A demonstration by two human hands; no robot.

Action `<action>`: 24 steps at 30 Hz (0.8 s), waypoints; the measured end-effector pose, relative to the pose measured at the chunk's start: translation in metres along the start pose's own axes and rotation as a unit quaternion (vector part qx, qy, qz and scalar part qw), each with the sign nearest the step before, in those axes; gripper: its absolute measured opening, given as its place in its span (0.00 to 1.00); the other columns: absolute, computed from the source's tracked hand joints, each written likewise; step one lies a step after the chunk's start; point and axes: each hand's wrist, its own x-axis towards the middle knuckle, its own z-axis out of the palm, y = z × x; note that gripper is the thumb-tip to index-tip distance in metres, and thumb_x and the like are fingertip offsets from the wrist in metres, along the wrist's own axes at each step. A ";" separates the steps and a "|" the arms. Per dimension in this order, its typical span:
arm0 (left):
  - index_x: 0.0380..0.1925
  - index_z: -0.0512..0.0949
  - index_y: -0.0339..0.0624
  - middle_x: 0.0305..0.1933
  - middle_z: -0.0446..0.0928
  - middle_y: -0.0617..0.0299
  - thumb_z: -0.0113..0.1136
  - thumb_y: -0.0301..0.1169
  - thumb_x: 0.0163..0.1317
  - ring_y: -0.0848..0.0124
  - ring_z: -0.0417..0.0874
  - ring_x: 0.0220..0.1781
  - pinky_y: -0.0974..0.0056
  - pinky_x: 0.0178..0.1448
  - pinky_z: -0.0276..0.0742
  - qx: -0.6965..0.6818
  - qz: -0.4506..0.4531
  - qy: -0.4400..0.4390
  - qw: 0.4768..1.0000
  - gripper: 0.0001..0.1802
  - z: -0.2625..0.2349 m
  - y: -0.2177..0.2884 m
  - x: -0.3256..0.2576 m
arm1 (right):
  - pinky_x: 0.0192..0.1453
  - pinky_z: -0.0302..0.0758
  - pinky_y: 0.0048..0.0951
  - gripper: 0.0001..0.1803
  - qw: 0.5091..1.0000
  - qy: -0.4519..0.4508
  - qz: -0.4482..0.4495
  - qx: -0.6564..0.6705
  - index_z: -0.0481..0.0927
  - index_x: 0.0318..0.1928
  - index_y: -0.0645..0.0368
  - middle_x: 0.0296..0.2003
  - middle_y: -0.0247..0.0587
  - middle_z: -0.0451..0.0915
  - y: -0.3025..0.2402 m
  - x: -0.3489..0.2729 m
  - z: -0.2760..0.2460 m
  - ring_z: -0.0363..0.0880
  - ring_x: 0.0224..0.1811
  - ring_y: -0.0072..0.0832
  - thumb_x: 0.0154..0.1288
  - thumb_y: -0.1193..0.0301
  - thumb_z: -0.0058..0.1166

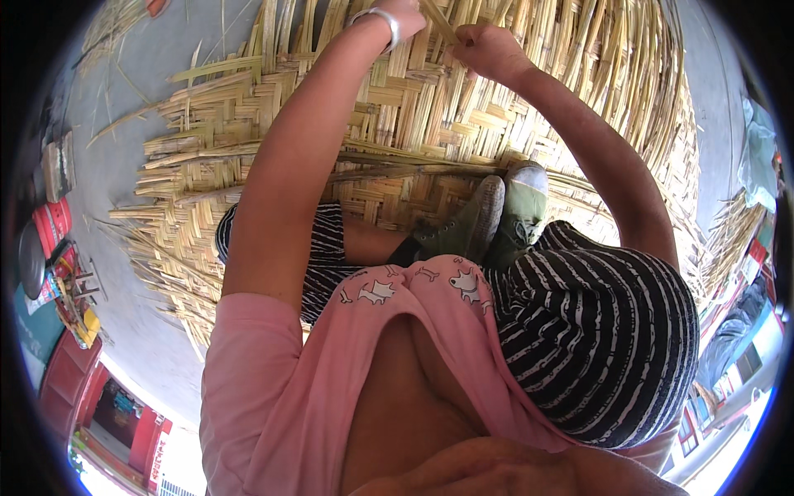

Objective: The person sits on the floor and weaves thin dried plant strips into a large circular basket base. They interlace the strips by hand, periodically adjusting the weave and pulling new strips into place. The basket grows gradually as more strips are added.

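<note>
A large woven mat of pale bamboo strips (430, 107) lies on the grey ground under me. My left hand (404, 15), with a silver bangle at the wrist, reaches to the top of the view and pinches a loose bamboo strip (438, 23). My right hand (488, 51) is closed on the same strip just beside it. Both arms stretch forward over my knees, which are in black-and-white striped trousers. My green shoes (496, 217) rest on the mat.
Loose unwoven strip ends fan out along the mat's left edge (165, 248) and right side (728, 240). A red bucket (51, 225) and small clutter stand at far left on the concrete. Buildings show along the lower rim.
</note>
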 end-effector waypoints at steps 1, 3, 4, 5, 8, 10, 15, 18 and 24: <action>0.52 0.84 0.43 0.52 0.84 0.41 0.63 0.34 0.64 0.51 0.86 0.57 0.53 0.58 0.81 0.060 -0.002 0.018 0.998 0.18 0.002 0.007 0.008 | 0.50 0.85 0.29 0.17 1.000 0.004 0.010 0.001 0.84 0.53 0.57 0.34 0.37 0.86 0.001 0.000 0.001 0.90 0.34 0.22 0.75 0.60 0.57; 0.51 0.84 0.40 0.55 0.83 0.39 0.64 0.37 0.63 0.46 0.84 0.59 0.50 0.60 0.80 0.006 -0.060 0.027 0.998 0.19 0.005 0.032 0.009 | 0.48 0.85 0.29 0.16 0.999 0.015 0.033 0.007 0.84 0.53 0.58 0.33 0.38 0.86 0.009 0.001 0.001 0.90 0.33 0.23 0.75 0.60 0.57; 0.51 0.84 0.39 0.55 0.83 0.39 0.65 0.37 0.62 0.47 0.84 0.59 0.50 0.60 0.80 -0.006 -0.068 0.044 0.997 0.20 0.018 0.017 0.027 | 0.47 0.85 0.29 0.16 0.999 0.025 0.026 0.022 0.84 0.52 0.58 0.33 0.38 0.86 0.007 0.003 0.004 0.90 0.33 0.23 0.75 0.61 0.57; 0.51 0.84 0.39 0.55 0.83 0.39 0.66 0.38 0.61 0.47 0.85 0.59 0.51 0.60 0.81 -0.018 -0.076 0.059 0.995 0.20 0.027 0.007 0.040 | 0.45 0.85 0.29 0.15 0.998 0.034 0.021 0.038 0.84 0.52 0.59 0.33 0.38 0.86 0.010 0.007 0.008 0.90 0.32 0.23 0.75 0.61 0.57; 0.52 0.83 0.36 0.52 0.84 0.38 0.68 0.39 0.60 0.47 0.86 0.56 0.51 0.59 0.81 -0.060 -0.003 0.006 0.998 0.23 0.031 -0.012 0.054 | 0.42 0.85 0.28 0.16 0.998 0.016 0.041 0.050 0.83 0.54 0.59 0.34 0.38 0.86 0.016 0.009 0.006 0.89 0.32 0.23 0.74 0.62 0.57; 0.50 0.84 0.34 0.47 0.86 0.40 0.68 0.38 0.59 0.48 0.87 0.50 0.53 0.56 0.82 -0.021 0.018 0.023 0.999 0.23 0.032 -0.006 0.051 | 0.38 0.85 0.28 0.18 0.997 -0.003 0.044 0.064 0.81 0.57 0.58 0.35 0.40 0.86 0.021 0.012 0.004 0.89 0.31 0.23 0.74 0.63 0.58; 0.39 0.85 0.37 0.34 0.86 0.48 0.68 0.36 0.59 0.55 0.88 0.36 0.54 0.41 0.84 -0.030 -0.025 -0.029 0.999 0.14 0.024 0.011 0.038 | 0.35 0.84 0.26 0.19 0.994 0.024 0.038 0.103 0.80 0.59 0.57 0.35 0.40 0.86 0.027 0.009 0.005 0.89 0.31 0.23 0.73 0.64 0.58; 0.35 0.86 0.39 0.30 0.85 0.54 0.69 0.35 0.60 0.60 0.85 0.30 0.55 0.33 0.82 -0.115 -0.052 -0.113 0.986 0.10 0.027 0.010 0.040 | 0.35 0.85 0.26 0.19 0.992 0.018 0.039 0.116 0.79 0.60 0.57 0.35 0.40 0.86 0.025 0.000 0.001 0.89 0.31 0.23 0.74 0.64 0.57; 0.34 0.84 0.38 0.30 0.82 0.56 0.67 0.30 0.60 0.64 0.81 0.30 0.55 0.33 0.79 -0.170 -0.052 -0.172 0.969 0.07 0.019 0.024 0.023 | 0.37 0.86 0.25 0.20 0.986 0.037 0.036 0.158 0.78 0.61 0.58 0.35 0.40 0.86 0.033 -0.009 0.002 0.89 0.32 0.22 0.74 0.65 0.57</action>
